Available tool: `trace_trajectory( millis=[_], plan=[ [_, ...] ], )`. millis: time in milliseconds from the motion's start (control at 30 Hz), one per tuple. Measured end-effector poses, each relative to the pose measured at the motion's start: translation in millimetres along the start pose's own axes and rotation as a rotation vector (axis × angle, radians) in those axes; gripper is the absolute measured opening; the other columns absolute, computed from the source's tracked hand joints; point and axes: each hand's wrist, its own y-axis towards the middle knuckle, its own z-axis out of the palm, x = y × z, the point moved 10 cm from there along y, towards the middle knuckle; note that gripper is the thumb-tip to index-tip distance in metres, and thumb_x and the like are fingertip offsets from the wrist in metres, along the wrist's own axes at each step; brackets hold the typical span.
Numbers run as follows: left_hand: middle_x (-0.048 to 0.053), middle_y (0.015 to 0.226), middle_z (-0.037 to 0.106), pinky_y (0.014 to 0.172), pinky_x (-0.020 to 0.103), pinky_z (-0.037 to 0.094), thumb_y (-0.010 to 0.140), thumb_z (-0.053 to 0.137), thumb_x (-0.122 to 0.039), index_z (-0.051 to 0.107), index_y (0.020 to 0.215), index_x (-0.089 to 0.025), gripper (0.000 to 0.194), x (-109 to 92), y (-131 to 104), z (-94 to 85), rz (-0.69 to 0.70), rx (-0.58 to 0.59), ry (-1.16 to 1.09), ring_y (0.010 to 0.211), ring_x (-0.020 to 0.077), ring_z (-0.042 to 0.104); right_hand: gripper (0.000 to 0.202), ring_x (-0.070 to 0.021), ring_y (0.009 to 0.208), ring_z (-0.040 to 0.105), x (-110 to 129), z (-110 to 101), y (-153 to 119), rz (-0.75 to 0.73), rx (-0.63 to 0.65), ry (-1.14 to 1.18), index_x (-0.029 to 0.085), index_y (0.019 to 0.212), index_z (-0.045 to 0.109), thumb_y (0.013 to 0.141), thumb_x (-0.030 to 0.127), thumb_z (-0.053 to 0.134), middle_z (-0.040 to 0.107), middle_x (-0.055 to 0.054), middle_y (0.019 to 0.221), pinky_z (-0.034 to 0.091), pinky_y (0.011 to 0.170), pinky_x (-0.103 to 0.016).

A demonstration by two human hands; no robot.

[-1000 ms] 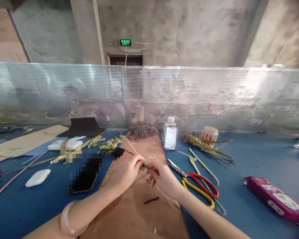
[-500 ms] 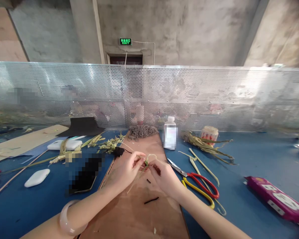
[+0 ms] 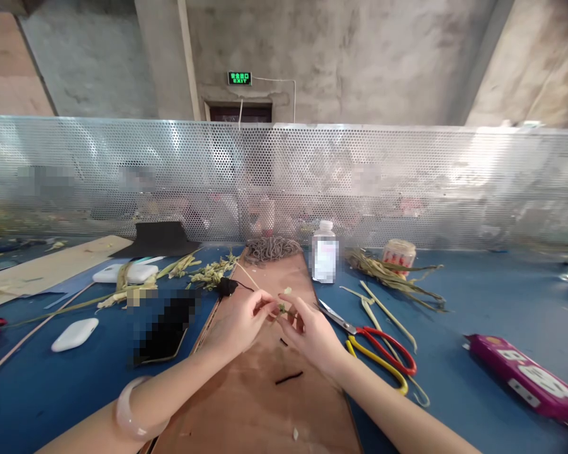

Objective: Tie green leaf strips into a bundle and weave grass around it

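Note:
Over the brown board point(image 3: 260, 403), my left hand point(image 3: 248, 321) and my right hand point(image 3: 310, 331) meet with their fingertips nearly touching. Both pinch a small piece of green plant fibre point(image 3: 283, 309), which looks knotted or folded; the fingers hide much of it. A pale end of fibre point(image 3: 288, 291) shows just above my right fingers. Beyond my left hand, a black ball of thread point(image 3: 227, 287) rests at the board's edge. Scissors point(image 3: 360, 331) with one red and one yellow handle lie open right of my right hand. Short black thread bits point(image 3: 288, 378) lie on the board below.
Grey yarn point(image 3: 272, 250) is heaped at the board's far end beside a bottle point(image 3: 324, 255). Dried fibre strips point(image 3: 397, 277) lie by a jar point(image 3: 402, 254). A purple packet point(image 3: 525, 378) lies right; a phone point(image 3: 165, 331) and white case point(image 3: 74, 335) left. A perforated metal screen point(image 3: 284, 183) stands behind.
My right fingers have come up and over, closer to my left fingertips. The pale fibre loop that stood above the hands is drawn in, and the trailing strand below is no longer visible.

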Motion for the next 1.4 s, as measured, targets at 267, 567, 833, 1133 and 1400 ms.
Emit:
trace_trajectory(
  millis=[267, 567, 833, 1133, 1400],
  plan=[
    [0.003, 0.078, 0.071, 0.062, 0.026, 0.048, 0.086, 0.046, -0.045, 0.063, 0.085, -0.021, 0.03, 0.2, -3.4, 6.5, -0.044, 0.053, 0.028, 0.072, 0.018, 0.065, 0.014, -0.0134, 0.055, 0.05, 3.2, -5.4, 1.2, 0.005, -0.053, -0.133, 0.021, 0.089, 0.062, 0.087, 0.024, 0.048, 0.059, -0.002, 0.069, 0.033, 0.053, -0.022],
    [0.002, 0.076, 0.07, 0.064, 0.026, 0.047, 0.089, 0.042, -0.042, 0.056, 0.084, -0.021, 0.026, -1.5, -5.1, 4.3, -0.05, 0.037, 0.08, 0.069, 0.0175, 0.065, 0.009, -0.012, 0.056, 0.049, 4.2, -6.1, 0.5, 0.004, -0.081, -0.063, 0.019, 0.082, 0.059, 0.084, 0.021, 0.05, 0.059, 0.0, 0.067, 0.035, 0.055, -0.02],
    [0.001, 0.074, 0.067, 0.06, 0.025, 0.043, 0.092, 0.034, -0.039, 0.051, 0.086, -0.022, 0.025, -7.8, -7.5, -3.8, -0.054, -0.016, 0.21, 0.062, 0.0153, 0.063, 0.008, -0.0118, 0.053, 0.047, 2.4, -7.2, -1.7, 0.031, -0.08, -0.048, 0.02, 0.088, 0.057, 0.085, 0.023, 0.05, 0.054, 0.002, 0.061, 0.033, 0.053, -0.02],
    [-0.002, 0.062, 0.062, 0.043, 0.024, 0.027, 0.092, 0.025, -0.049, 0.048, 0.096, -0.024, 0.034, -7.8, -18.0, -8.3, -0.207, -0.048, 0.387, 0.045, 0.0142, 0.055, 0.016, -0.0113, 0.057, 0.053, 8.2, 8.3, 1.0, 0.03, 0.014, 0.179, 0.017, 0.096, 0.055, 0.089, 0.025, 0.044, 0.058, -0.001, 0.071, 0.042, 0.053, -0.021],
    [-0.004, 0.056, 0.057, 0.04, 0.024, 0.024, 0.091, 0.025, -0.053, 0.048, 0.098, -0.025, 0.037, -8.9, -19.9, -5.9, -0.198, -0.005, 0.316, 0.04, 0.0138, 0.05, 0.023, -0.0059, 0.041, 0.049, -8.1, 16.7, -0.8, 0.126, 0.13, 0.324, 0.018, 0.092, 0.056, 0.093, 0.028, 0.036, 0.05, 0.002, 0.067, 0.037, 0.036, -0.015]
  ],
)
